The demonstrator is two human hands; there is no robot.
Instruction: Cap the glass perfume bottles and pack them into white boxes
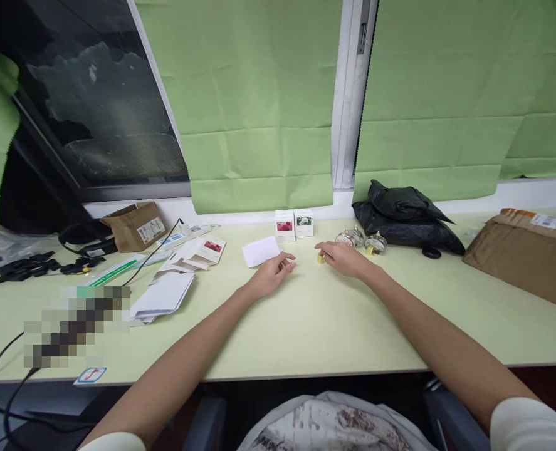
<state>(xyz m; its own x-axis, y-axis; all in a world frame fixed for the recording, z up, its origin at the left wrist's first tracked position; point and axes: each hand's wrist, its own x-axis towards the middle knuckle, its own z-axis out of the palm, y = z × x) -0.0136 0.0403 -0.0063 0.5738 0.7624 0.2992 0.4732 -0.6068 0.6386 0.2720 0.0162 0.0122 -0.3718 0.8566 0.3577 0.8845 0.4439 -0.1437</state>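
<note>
My left hand [272, 274] rests on the pale green desk [315, 326], its fingertips at the near edge of a folded white card [259, 251]. My right hand [346, 257] lies close by, its fingers touching a small gold cap [321, 257]. Just beyond the right hand stand round glass bottles with gold caps [362, 240]. Two small white boxes with flower pictures [293, 224] stand at the back against the wall.
Flat unfolded white cartons [165, 294] and more printed ones [197, 252] lie at the left. A black bag [407, 216] sits at the back right, a brown parcel [524, 257] at the far right. Cables, a power strip and a small cardboard box [134, 225] crowd the back left.
</note>
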